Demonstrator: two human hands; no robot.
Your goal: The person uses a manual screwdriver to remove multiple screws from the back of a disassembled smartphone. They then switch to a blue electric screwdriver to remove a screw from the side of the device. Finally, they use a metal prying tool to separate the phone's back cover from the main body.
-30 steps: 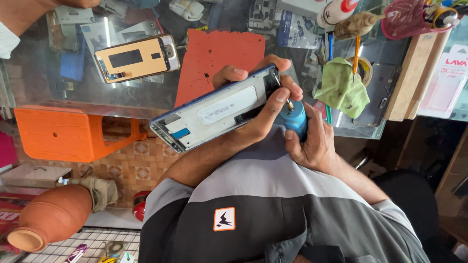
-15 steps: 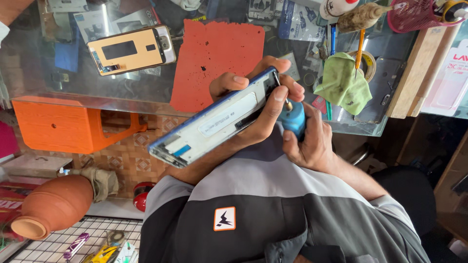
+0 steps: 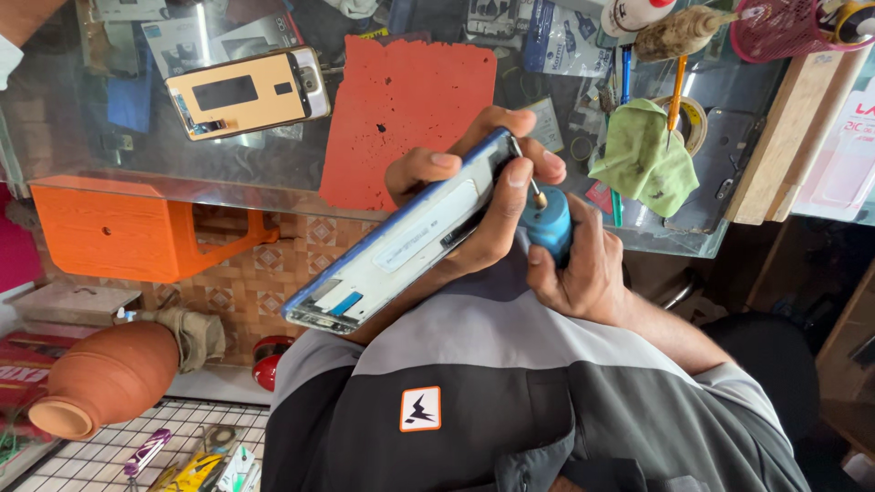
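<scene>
My left hand [image 3: 492,205] grips an opened phone body [image 3: 401,251] with a blue frame and a white inner plate, held tilted above my lap at the front edge of the glass counter. My right hand [image 3: 588,278] holds a short blue screwdriver [image 3: 550,228]. Its metal tip touches the phone's upper end, beside my left thumb. A red-orange work mat [image 3: 401,100] lies on the counter just behind both hands.
On the glass counter [image 3: 82,146] lie a gold phone panel [image 3: 246,91], a green cloth [image 3: 643,155], packets and tools. An orange stool [image 3: 109,228] and a clay pot [image 3: 105,378] stand on the floor at left. Another person's arm [image 3: 23,18] shows top left.
The phone body has tipped more edge-on and its lower end has dropped a little. Both hands keep their grip and the screwdriver tip stays at the phone's upper end.
</scene>
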